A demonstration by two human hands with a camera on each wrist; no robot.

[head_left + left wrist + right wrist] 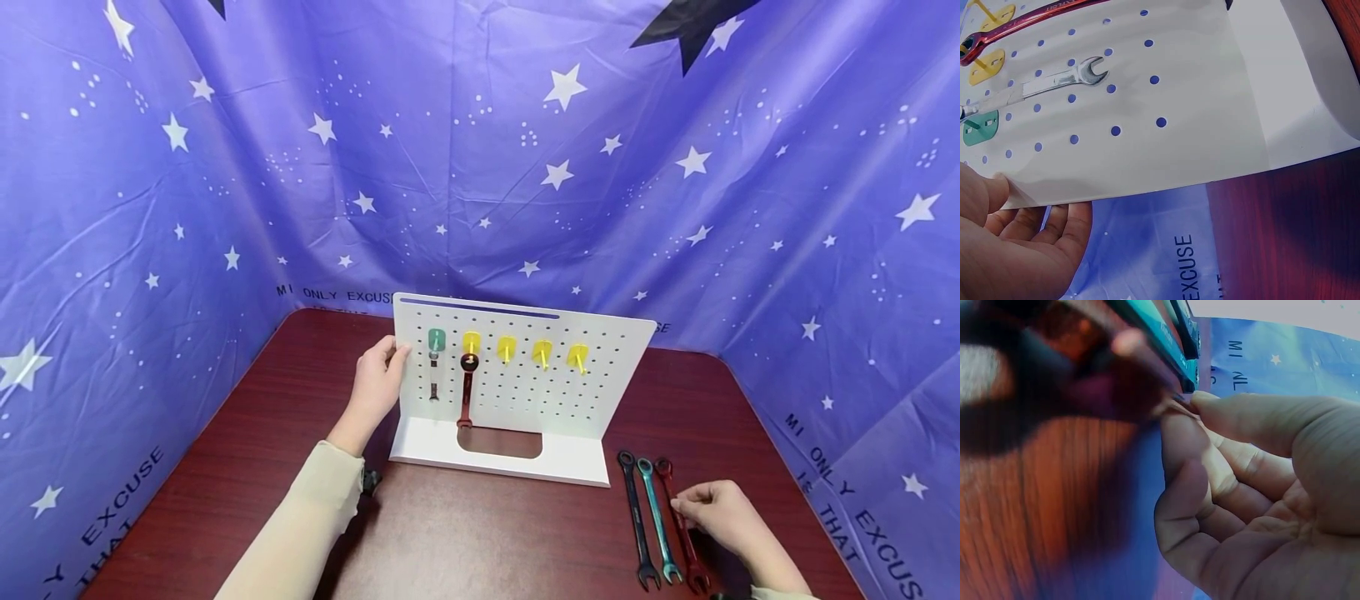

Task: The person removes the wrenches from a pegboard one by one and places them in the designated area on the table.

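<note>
A white pegboard (615, 358) stands on the table, and my left hand (378, 375) grips its left edge, thumb in front and fingers behind in the left wrist view. A small silver wrench (1060, 81) hangs from the green hook (437, 340). Beside it, a red wrench (467, 396) hangs on the leftmost yellow hook (471, 340). At the right, my right hand (723, 517) pinches another red wrench (684, 529) between thumb and forefinger; it looks blurred in the right wrist view. Left of it lie a teal wrench (658, 521) and a black wrench (637, 521).
Three more yellow hooks, among them the rightmost hook (577, 358), stick out of the board with nothing on them. The board's base (570, 462) has a cutout. Around the dark red table (450, 533) hangs a purple star-patterned cloth (480, 167).
</note>
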